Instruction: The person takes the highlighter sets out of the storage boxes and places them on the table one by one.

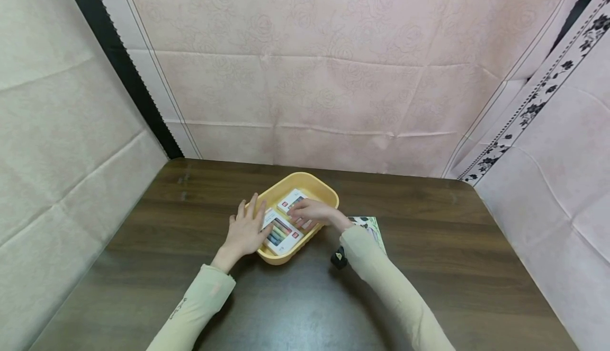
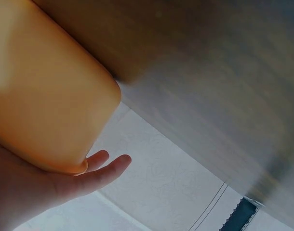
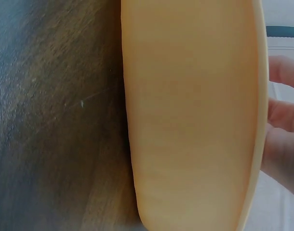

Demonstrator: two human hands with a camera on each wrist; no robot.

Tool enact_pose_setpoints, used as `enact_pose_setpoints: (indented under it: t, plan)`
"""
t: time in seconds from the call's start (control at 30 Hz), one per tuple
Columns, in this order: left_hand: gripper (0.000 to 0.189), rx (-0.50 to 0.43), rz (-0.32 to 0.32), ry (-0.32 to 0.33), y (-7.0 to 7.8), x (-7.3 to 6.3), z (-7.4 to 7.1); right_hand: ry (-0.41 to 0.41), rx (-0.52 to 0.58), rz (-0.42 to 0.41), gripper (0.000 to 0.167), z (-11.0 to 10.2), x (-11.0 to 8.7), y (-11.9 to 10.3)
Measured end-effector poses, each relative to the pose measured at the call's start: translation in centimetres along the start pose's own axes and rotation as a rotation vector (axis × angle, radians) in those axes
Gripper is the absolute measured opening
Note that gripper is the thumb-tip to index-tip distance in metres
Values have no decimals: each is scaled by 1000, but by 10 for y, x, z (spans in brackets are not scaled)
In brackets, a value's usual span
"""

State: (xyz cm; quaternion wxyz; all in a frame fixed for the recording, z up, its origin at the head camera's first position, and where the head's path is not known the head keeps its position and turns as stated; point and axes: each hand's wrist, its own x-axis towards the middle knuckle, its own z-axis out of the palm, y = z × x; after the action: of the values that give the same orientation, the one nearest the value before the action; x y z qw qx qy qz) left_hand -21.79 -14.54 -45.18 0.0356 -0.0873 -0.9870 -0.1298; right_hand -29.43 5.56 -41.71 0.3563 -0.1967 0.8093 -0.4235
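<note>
A yellow plastic tray (image 1: 316, 184) with rounded corners sits on the table, holding two white boxes. The nearer box (image 1: 285, 241) shows a row of coloured sticks in its front; the farther box (image 1: 291, 198) lies partly under the right hand. My left hand (image 1: 244, 232) lies over the tray's left rim with its fingers spread, and in the left wrist view its fingertips (image 2: 120, 164) reach past the tray's edge. Over the tray's right side, my right hand (image 1: 311, 212) hovers above the boxes with loosely bent fingers. The right wrist view shows its fingers (image 3: 282, 115) beyond the rim, holding nothing visible.
A printed sheet or booklet (image 1: 374, 229) with green and black-and-white patterns lies right of the tray, partly behind the right sleeve. A small black object (image 1: 339, 259) sits beside that forearm. Pale patterned cloth (image 1: 305, 91) hangs around the dark wooden table (image 1: 429, 255).
</note>
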Motion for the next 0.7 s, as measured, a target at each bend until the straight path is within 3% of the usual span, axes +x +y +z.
enact_pose_setpoints:
  t: [0.37, 0.7]
  plan:
    - [66, -8, 2, -8, 0, 0, -1, -6, 11, 85, 34, 6, 6, -1]
    - [67, -15, -7, -18, 0, 1, -1, 1, 105, 164, 33, 12, 13, -3]
